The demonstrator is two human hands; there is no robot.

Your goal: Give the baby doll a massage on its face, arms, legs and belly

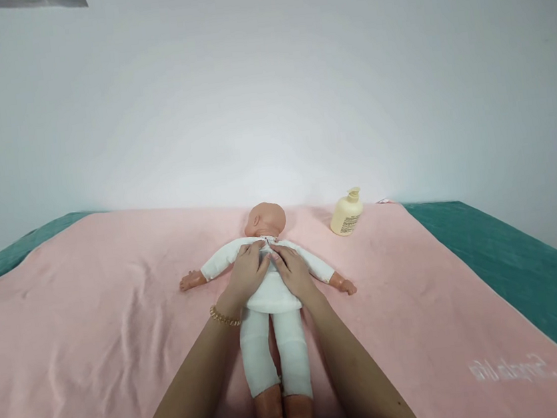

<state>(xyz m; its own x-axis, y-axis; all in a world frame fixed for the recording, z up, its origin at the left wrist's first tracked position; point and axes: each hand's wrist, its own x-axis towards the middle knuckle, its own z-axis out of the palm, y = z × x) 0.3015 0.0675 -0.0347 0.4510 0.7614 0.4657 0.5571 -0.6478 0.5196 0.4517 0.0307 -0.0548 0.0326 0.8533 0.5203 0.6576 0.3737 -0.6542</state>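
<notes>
A baby doll [272, 297] in white clothing lies face down on a pink towel, its head turned left and its arms spread out. My left hand [250, 268] rests flat on the left side of the doll's upper back, a beaded bracelet [224, 316] at its wrist. On the other side of the back lies my right hand [291, 269], palm down with fingers stretched out. Both thumbs come close together near the middle of the back. Neither hand grasps anything. The palms are hidden from view.
The pink towel [410, 308] covers much of a green sheet [503, 237]. A pale yellow pump bottle [347, 213] stands on the towel to the right of the doll's head. Behind the bed rises a white wall [264, 83].
</notes>
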